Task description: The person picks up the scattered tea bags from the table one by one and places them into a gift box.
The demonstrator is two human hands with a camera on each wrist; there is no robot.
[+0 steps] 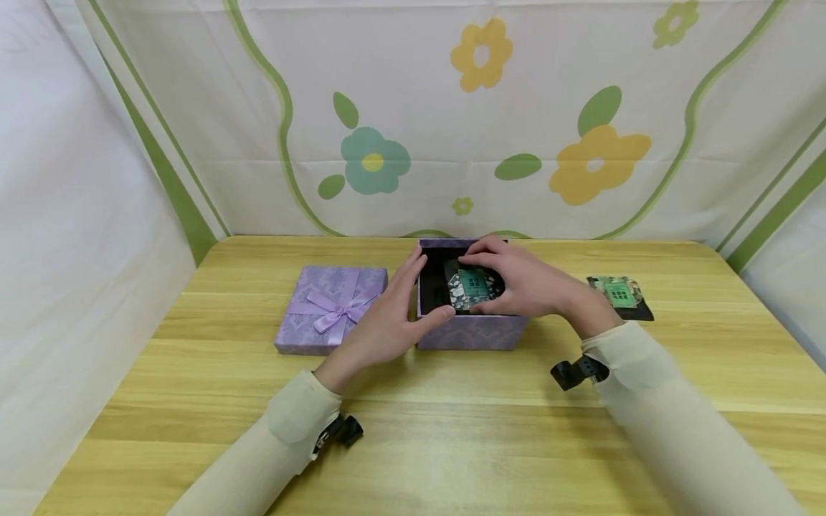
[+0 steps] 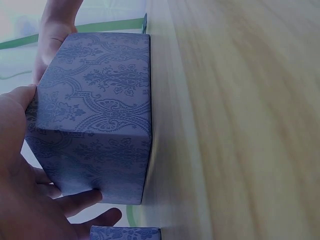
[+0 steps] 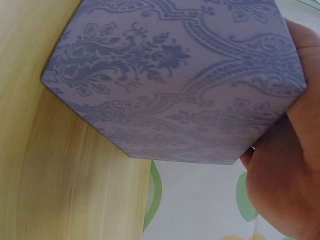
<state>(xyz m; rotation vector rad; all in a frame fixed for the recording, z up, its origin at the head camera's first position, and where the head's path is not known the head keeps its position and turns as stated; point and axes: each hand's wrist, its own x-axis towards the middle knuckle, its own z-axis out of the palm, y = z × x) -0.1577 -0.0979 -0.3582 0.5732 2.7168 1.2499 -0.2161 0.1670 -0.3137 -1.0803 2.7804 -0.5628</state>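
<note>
A lilac patterned gift box (image 1: 470,334) with a dark inside stands uncovered near the back of the table. My left hand (image 1: 386,331) rests against its left side, fingers extended and thumb at the front rim; in the left wrist view, fingers (image 2: 77,204) lie along that side. My right hand (image 1: 525,278) reaches into the box and grips a black sachet (image 1: 474,285) with a floral print and green label between thumb and fingers. Part of the sachet is hidden under that hand. In the right wrist view, the hand (image 3: 285,165) shows beyond the box wall.
Left of the box lies its lilac lid (image 1: 303,297) with a ribbon bow. A second sachet (image 1: 621,295), similarly printed, lies on the wooden table (image 1: 452,430) to the right. A flowered curtain (image 1: 439,107) hangs behind the table's back edge.
</note>
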